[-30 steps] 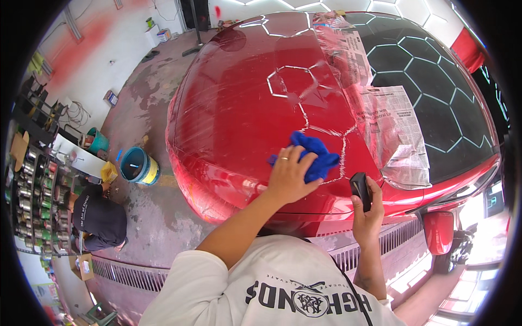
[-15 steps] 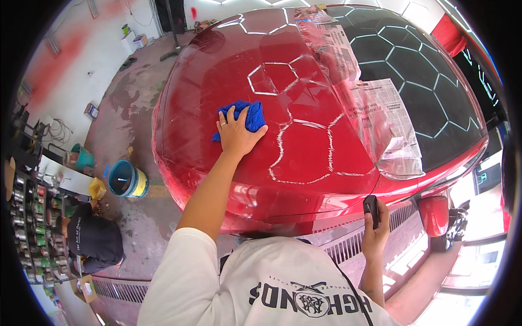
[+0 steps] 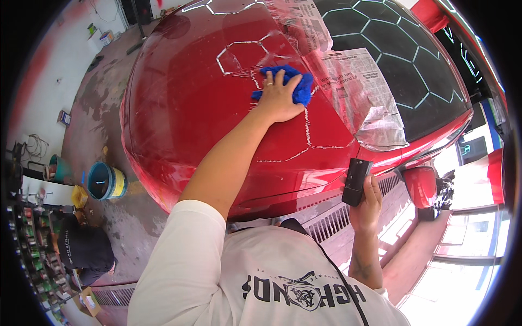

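Observation:
My left hand (image 3: 279, 100) presses a bunched blue microfiber cloth (image 3: 302, 92) onto the glossy red car hood (image 3: 185, 125). Its fingers are bent over the cloth, and part of the cloth sticks out past them. White hexagonal light reflections run across the paint around the hand. By the hood's near edge, my right hand (image 3: 367, 202) grips a black, box-shaped object (image 3: 356, 181) and holds it up off the paint. What kind of device it is, I cannot tell.
Newspaper sheets (image 3: 363, 98) cover the hood's edge by the dark windshield (image 3: 402, 65). A red side mirror (image 3: 420, 186) juts out at right. On the left floor stand a bucket (image 3: 117, 182) and a yellow container (image 3: 79, 196). A person in black (image 3: 86, 244) crouches beside a bottle rack (image 3: 33, 255).
My left hand has slid the cloth to the right and farther up the hood, toward the newspaper. My right hand has raised and turned the black object. The whole view has shifted.

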The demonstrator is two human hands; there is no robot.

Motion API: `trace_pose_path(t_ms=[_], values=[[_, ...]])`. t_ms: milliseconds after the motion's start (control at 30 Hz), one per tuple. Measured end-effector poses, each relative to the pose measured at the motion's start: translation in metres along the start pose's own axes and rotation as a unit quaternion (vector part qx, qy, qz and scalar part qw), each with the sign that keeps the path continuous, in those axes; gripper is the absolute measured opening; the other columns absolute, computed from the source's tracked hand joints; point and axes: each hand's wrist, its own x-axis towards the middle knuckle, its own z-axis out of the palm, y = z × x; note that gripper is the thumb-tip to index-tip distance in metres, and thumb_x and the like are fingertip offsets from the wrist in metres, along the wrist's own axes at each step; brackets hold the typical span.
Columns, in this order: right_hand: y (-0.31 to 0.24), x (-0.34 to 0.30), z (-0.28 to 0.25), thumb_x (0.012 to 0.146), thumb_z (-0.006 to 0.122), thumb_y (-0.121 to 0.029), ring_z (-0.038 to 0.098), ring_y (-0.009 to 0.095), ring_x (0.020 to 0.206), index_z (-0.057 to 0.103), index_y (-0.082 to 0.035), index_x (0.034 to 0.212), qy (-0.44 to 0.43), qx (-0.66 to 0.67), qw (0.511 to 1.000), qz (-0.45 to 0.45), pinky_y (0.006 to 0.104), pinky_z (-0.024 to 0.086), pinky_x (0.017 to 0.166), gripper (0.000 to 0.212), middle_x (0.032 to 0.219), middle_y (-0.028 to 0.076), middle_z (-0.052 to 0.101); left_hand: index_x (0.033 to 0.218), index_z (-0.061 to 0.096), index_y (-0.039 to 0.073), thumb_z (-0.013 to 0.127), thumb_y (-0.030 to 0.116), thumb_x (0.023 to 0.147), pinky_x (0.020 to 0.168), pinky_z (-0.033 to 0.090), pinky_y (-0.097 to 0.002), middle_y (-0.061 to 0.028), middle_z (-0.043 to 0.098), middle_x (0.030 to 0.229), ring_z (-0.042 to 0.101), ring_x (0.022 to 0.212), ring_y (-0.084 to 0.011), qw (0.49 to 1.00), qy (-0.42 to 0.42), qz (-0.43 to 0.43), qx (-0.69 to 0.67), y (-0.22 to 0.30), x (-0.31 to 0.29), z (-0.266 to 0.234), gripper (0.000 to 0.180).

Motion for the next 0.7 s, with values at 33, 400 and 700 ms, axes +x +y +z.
trace_pose_path(t_ms=[33,400,700], values=[[0.002,0.006,-0.002,0.122,0.048,-0.029,0.079,0.029,0.108,0.064,0.001,0.134,0.002,0.037,0.999,0.023,0.0416,0.064,0.093,0.036,0.117,0.017,0.076,0.173,0.042,0.029,0.083,0.047,0.089,0.135,0.027,-0.0677,-0.0321,0.028,0.179,0.023,0.162,-0.0686,0.999,-0.011,0.038,-0.022,0.013,0.0,0.007,0.095],[-0.018,0.075,-0.072,0.123,0.04,-0.035,0.081,0.032,0.097,0.062,0.002,0.14,-0.024,0.121,0.988,0.093,0.0417,0.067,0.075,0.047,0.118,0.019,0.078,0.18,0.019,0.011,0.081,0.031,0.097,0.135,0.015,-0.074,-0.0469,0.009,0.178,0.009,0.162,-0.0743,0.989,0.065,-0.072,-0.109,0.197,-0.019,0.081,0.105],[-0.024,0.139,-0.061,0.124,0.039,-0.036,0.081,0.028,0.093,0.059,-0.002,0.136,-0.233,0.177,0.941,0.169,0.0386,0.066,0.07,0.041,0.119,0.018,0.077,0.147,0.062,0.003,0.077,0.019,0.108,0.113,0.052,-0.038,-0.0116,0.069,0.139,0.065,0.13,-0.021,0.785,0.164,-0.133,-0.582,0.195,-0.1,0.044,0.044]])
